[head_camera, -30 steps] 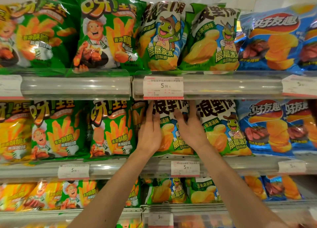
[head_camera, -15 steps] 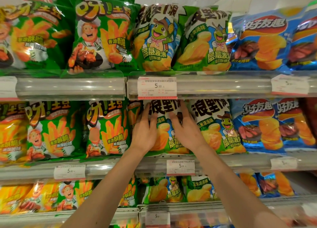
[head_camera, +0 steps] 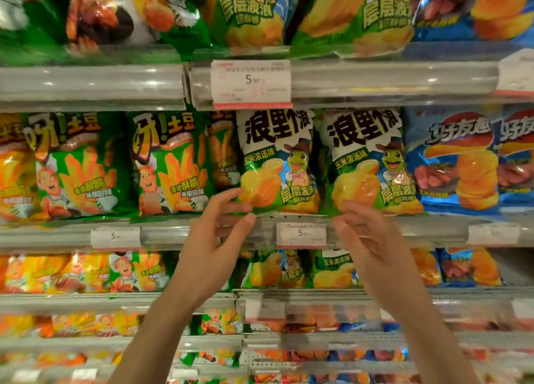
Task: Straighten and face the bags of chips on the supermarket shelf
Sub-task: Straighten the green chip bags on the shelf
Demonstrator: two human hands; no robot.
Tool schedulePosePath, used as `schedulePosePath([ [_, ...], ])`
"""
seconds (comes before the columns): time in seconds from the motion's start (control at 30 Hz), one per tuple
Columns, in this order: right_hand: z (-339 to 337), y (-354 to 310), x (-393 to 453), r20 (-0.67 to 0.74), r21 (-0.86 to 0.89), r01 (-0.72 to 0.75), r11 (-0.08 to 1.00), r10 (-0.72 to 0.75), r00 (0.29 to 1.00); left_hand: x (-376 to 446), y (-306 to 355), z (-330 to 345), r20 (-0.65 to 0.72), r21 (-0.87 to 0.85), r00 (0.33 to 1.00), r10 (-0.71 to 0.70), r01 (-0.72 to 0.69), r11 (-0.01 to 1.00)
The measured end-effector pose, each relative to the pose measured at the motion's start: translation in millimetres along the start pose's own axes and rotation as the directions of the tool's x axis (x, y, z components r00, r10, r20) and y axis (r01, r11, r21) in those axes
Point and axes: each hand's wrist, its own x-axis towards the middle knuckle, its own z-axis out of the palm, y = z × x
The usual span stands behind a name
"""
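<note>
Two spread hands, left hand [head_camera: 212,240] and right hand [head_camera: 372,245], hover just below frog chip bags [head_camera: 277,164].

Both bare forearms reach up and forward, roughly level with each other. The left hand [head_camera: 213,239] is loosely spread, palm turned inward, fingers curled slightly. The right hand [head_camera: 372,245] mirrors it, fingers relaxed and apart, holding nothing.

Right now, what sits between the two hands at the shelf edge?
In the head view, a white price tag on the shelf rail lies between the left hand and the right hand; just above it is the frog chip bag.
</note>
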Motion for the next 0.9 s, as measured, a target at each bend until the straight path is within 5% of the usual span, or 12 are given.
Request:
schedulePosePath([
  [0.33, 2.0, 43.6, -39.5, 0.043, -0.04, -0.185, 0.982, 0.186, 0.982, -63.0, -38.6, -9.7, -0.111, -0.036, 0.966, -0.235, 0.233, 0.972],
  [0.9, 146.4, -42.1, -66.0, -0.178, -0.139, -0.143, 0.98, 0.117, 0.977, -29.7, -77.1, -179.4, 0.043, -0.106, 0.995, -0.086, 0.09, 0.99],
])
